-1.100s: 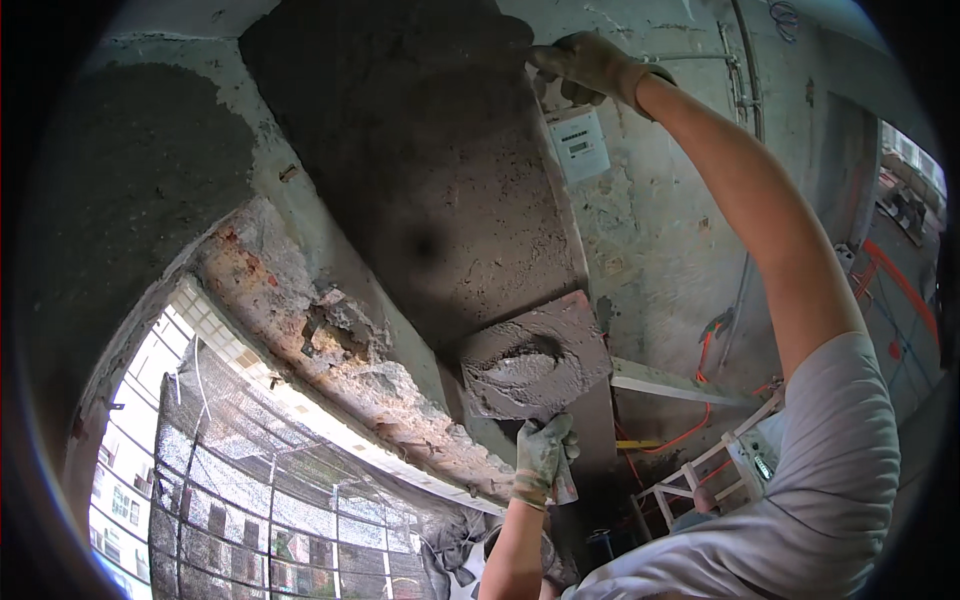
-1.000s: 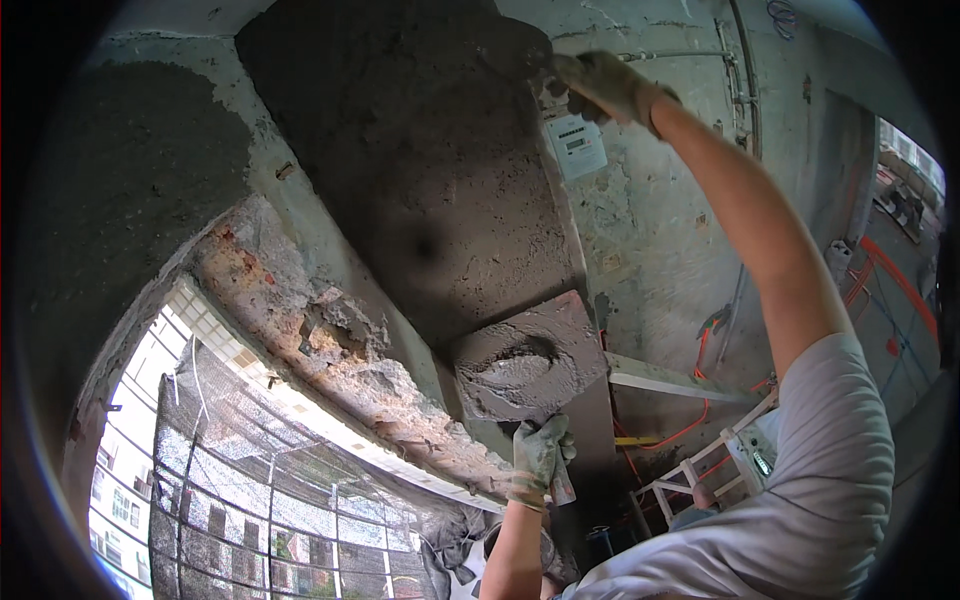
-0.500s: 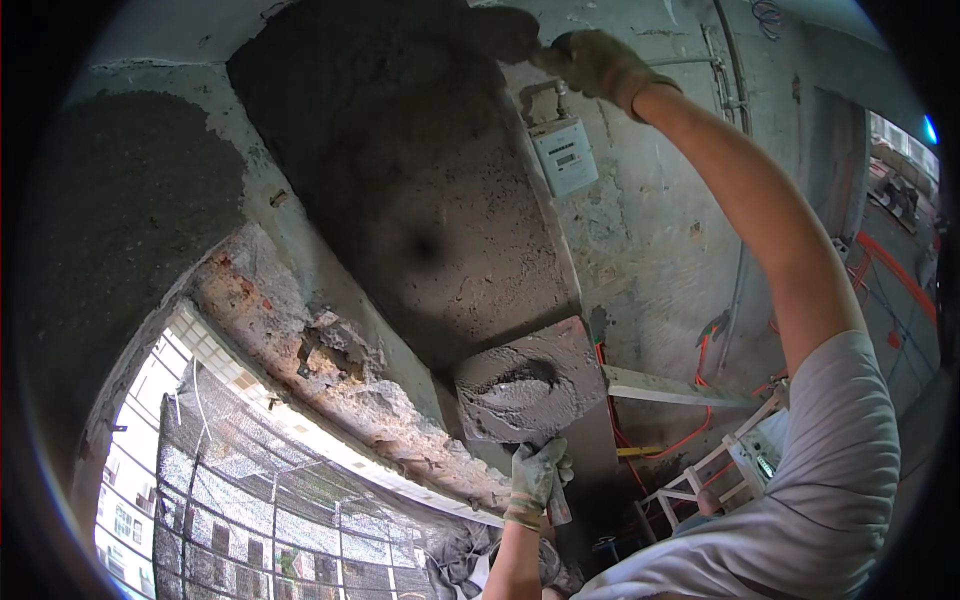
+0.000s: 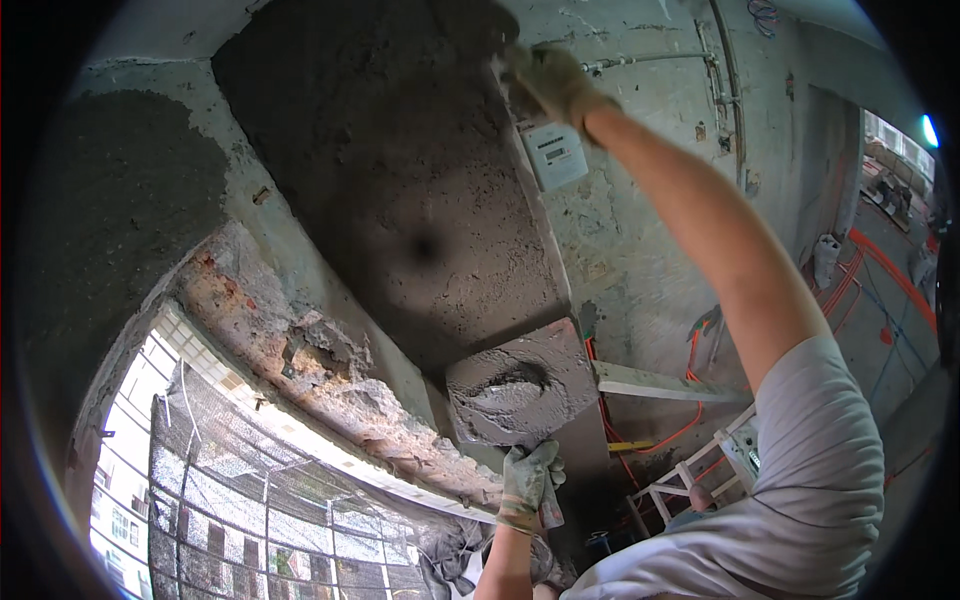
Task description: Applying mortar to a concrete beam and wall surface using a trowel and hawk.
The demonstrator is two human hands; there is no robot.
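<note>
My left hand (image 4: 524, 488), in a pale stained work glove, is closed under the near edge of a square mortar board (image 4: 470, 424); its handle is hidden by my fingers. A heap of wet grey mortar (image 4: 515, 390) with a hollow in it lies on the board. A flat greyish piece shows just below that hand, too unclear to name. High up, my gloved right hand (image 4: 552, 82), smeared by motion, is closed round a trowel; the dark blade hardly stands out against the mortar. This hand is at the right edge of the freshly coated wall strip (image 4: 400, 190).
A white meter box (image 4: 556, 156) hangs on the wall just below my right hand, near a metal pipe (image 4: 655, 58). At the left is a window opening with a broken masonry edge (image 4: 330, 350) and netting. A pale beam (image 4: 660, 382), orange cables and a white frame (image 4: 690, 480) stand at the right.
My right hand has swung left and slightly down with the trowel, to the edge of the coated strip. My left hand and the loaded board stay nearly where they were; the view has shifted slightly.
</note>
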